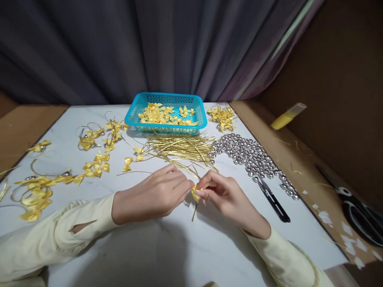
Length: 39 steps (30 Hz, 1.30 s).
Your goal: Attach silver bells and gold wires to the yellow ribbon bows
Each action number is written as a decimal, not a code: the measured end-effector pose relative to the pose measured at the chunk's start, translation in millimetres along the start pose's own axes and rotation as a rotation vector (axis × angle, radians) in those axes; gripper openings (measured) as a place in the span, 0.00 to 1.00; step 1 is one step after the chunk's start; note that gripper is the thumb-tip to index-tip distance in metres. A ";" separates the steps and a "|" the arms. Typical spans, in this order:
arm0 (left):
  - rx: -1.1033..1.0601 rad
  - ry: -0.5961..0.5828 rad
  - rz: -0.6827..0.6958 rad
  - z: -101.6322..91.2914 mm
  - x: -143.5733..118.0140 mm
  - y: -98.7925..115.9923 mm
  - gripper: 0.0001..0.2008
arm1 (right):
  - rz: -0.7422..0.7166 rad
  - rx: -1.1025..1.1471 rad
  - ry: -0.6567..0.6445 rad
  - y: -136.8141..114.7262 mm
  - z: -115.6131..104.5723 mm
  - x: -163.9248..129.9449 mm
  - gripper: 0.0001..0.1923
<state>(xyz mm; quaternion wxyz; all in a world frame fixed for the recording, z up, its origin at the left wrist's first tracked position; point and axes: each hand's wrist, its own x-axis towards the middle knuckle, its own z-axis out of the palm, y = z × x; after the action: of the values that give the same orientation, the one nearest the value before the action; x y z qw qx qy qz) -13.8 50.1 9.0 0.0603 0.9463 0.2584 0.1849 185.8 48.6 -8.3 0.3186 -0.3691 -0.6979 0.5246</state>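
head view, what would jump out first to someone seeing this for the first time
Both hands meet at the centre of the white table: the left hand and right hand pinch a small yellow ribbon bow with a gold cord. Behind them sits a turquoise basket of yellow bows, with a sheaf of gold cords in front and a spread of silver bells to the right.
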 end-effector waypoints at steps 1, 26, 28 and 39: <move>-0.002 0.003 -0.003 0.0 -0.3 -0.2 0.13 | -0.014 -0.029 0.010 -0.1 0.1 -0.4 0.05; 0.364 0.132 0.080 -10.6 0.1 9.0 0.10 | -0.009 -0.011 0.316 -6.5 10.6 -3.4 0.13; 0.407 0.173 0.130 -10.5 1.1 9.0 0.10 | 0.078 0.121 0.303 -7.8 10.3 -1.4 0.11; -0.964 -0.150 -0.672 -22.3 10.5 7.1 0.04 | 0.154 0.310 0.304 -8.6 10.1 0.0 0.10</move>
<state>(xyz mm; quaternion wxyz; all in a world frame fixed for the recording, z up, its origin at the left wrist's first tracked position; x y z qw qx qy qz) -10.7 49.8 34.4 0.5567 0.6889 0.4258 0.1849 175.8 42.1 -2.5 0.4319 -0.4428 -0.5227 0.5867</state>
